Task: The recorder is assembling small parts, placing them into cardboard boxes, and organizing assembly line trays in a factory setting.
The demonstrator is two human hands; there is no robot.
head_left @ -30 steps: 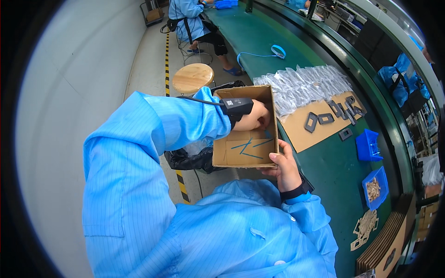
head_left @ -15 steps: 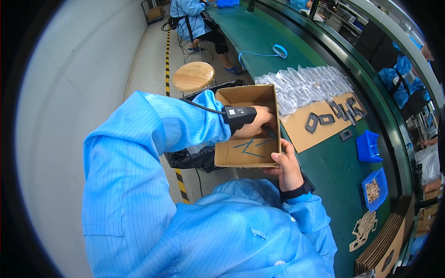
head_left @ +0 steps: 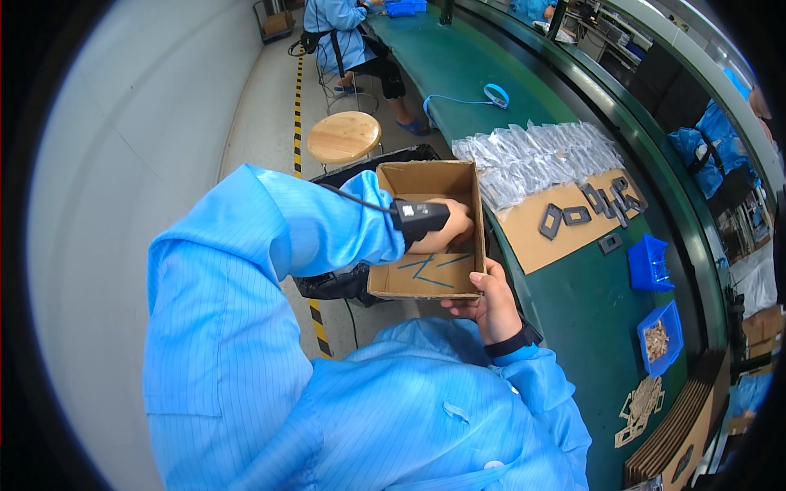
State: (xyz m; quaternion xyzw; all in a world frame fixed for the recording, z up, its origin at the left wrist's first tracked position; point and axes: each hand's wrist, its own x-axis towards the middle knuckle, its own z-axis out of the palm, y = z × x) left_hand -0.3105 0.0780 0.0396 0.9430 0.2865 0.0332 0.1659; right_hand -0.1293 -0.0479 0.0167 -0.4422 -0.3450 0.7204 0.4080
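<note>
An open cardboard box is held in front of me, slightly tilted. At its near right corner my right hand grips it, thumb on the rim and fingers underneath. My left hand reaches inside, fingers bent down near the right wall. Whatever those fingers hold is hidden. Several thin dark blue-green strips lie on the box's inner bottom, just below the left hand. A small black device with a cable is strapped to my left wrist.
A black-lined bin stands behind the box, beside a wooden stool. On the green bench are clear plastic bags, a cardboard sheet with black frames, and blue bins. A seated co-worker is farther off.
The box has shifted a little left with both hands. My left hand stays inside it, and my right hand keeps its hold on the corner.
</note>
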